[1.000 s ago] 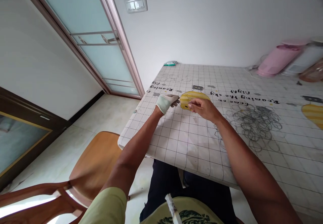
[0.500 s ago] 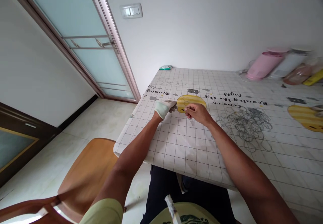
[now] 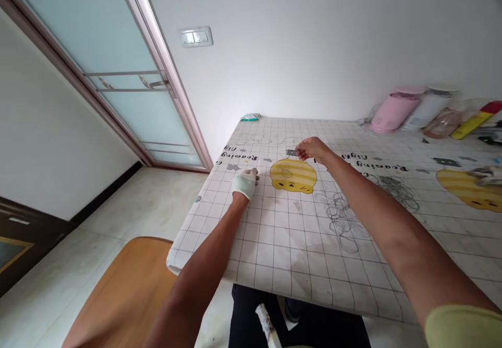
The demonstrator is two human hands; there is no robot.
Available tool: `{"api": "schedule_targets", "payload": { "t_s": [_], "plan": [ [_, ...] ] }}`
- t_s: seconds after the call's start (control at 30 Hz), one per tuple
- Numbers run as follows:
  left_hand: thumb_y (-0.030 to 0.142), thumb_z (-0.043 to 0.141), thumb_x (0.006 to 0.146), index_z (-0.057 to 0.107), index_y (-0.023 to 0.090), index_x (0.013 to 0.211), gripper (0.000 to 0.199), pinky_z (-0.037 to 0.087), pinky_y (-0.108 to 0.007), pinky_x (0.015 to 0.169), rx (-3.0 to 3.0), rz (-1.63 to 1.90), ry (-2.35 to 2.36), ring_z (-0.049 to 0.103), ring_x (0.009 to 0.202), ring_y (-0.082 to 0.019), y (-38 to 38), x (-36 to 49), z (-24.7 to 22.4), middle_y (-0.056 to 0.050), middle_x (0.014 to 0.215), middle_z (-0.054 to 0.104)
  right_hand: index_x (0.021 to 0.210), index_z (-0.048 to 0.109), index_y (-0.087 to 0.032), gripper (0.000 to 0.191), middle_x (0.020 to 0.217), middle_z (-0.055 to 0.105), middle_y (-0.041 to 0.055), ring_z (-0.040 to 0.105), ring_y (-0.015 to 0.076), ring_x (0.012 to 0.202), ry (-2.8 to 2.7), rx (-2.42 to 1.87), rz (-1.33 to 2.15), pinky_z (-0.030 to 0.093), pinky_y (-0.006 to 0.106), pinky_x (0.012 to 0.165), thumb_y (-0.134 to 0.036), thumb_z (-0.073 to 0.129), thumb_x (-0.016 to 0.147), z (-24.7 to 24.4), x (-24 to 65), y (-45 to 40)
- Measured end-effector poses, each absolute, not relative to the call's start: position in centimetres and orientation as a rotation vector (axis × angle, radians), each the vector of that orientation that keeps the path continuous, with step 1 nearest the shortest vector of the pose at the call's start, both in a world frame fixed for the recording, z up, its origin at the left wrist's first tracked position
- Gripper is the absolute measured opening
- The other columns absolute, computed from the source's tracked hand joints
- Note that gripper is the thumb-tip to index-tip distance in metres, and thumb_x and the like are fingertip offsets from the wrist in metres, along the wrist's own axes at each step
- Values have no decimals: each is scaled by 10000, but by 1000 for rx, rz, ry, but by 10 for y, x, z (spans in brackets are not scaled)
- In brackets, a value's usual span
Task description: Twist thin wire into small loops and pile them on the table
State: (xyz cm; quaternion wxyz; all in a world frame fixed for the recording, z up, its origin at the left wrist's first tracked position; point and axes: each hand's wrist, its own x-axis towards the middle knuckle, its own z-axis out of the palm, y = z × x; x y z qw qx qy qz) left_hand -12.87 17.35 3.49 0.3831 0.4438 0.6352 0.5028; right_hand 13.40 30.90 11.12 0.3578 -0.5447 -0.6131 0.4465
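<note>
My left hand (image 3: 244,183), in a pale glove, rests on the gridded tablecloth (image 3: 274,243) with its fingers curled in. What those fingers hold is hidden. Further right and higher, my bare right hand (image 3: 310,149) is pinched closed near the top of a yellow striped animal print (image 3: 293,176). A faint thin grey wire (image 3: 285,171) curves over that print between the hands; its end at the right fingertips is too fine to follow. Tangled loops of similar wire (image 3: 340,216) lie beside my right forearm, with more loops (image 3: 398,193) beyond it.
At the back right stand a pink cylindrical container (image 3: 396,111), a white one (image 3: 427,108) and a yellow-and-red item (image 3: 476,120). A small green-and-white packet (image 3: 250,117) sits at the far left corner. A wooden chair (image 3: 121,290) is left of the table. A cigarette (image 3: 269,327) with long ash sticks out below my view.
My right hand has moved up and away from my left hand, towards the far side. My left hand has shifted slightly left and curled more. The view has tilted a little.
</note>
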Motion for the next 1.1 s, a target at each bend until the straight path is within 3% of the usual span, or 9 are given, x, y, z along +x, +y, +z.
{"api": "schedule_targets", "payload": {
  "t_s": [0.4,0.47,0.57,0.67,0.77,0.87,0.93,1.0,1.1],
  "plan": [
    [468,569,927,747,269,825,286,444,-331,713,1183,1211,1783,654,751,-232,189,-135,27,-50,891,779,846,661,-86,209,652,695,110,648,160,548,-1467,-1719,1191,536,265,540,-175,849,862,101,135,428],
    [472,569,932,750,273,809,295,440,-334,710,1167,1219,1781,650,747,-235,190,-135,26,-51,888,778,939,688,-61,211,805,732,141,694,174,676,-1458,-1785,1184,579,289,643,-225,816,905,100,131,437],
    [469,565,938,738,272,749,323,430,-343,710,1185,1214,1811,650,762,-247,190,-134,28,-56,834,766,1240,666,-101,361,1208,696,150,707,233,1017,-1455,-1871,1189,609,404,877,-350,722,986,99,123,445],
    [462,538,949,722,268,719,353,422,-350,713,1218,1185,1864,651,758,-252,188,-134,32,-56,780,754,1365,616,-171,429,1370,622,120,661,262,1162,-1473,-1931,1166,585,479,969,-401,681,1009,98,116,447],
    [465,518,954,724,262,742,358,432,-345,715,1215,1178,1880,661,758,-241,187,-135,36,-52,816,768,1312,634,-102,410,1268,671,164,690,254,1072,-1519,-1982,1087,603,435,900,-355,703,996,97,116,443],
    [459,511,952,731,254,777,349,445,-337,725,1203,1194,1877,677,761,-230,187,-136,38,-50,845,778,1106,678,20,280,897,727,215,697,235,818,-1616,-2023,939,582,343,709,-194,744,939,98,126,433],
    [458,508,951,739,248,817,340,453,-331,722,1199,1220,1870,685,767,-228,187,-136,38,-53,849,780,967,703,4,149,704,695,179,665,223,704,-1721,-2020,831,541,312,636,-117,750,894,99,136,420],
    [468,503,952,745,241,840,350,459,-327,714,1213,1239,1866,691,781,-229,187,-137,37,-60,859,782,887,716,-44,64,654,682,148,652,216,680,-1854,-1965,741,519,296,631,-93,750,861,99,147,403],
    [460,494,954,743,231,840,357,466,-326,719,1256,1226,1882,699,796,-228,186,-138,36,-68,875,786,904,736,-109,56,819,741,140,670,232,816,-2057,-1794,613,505,292,719,-115,734,849,96,158,369]
  ]
}}
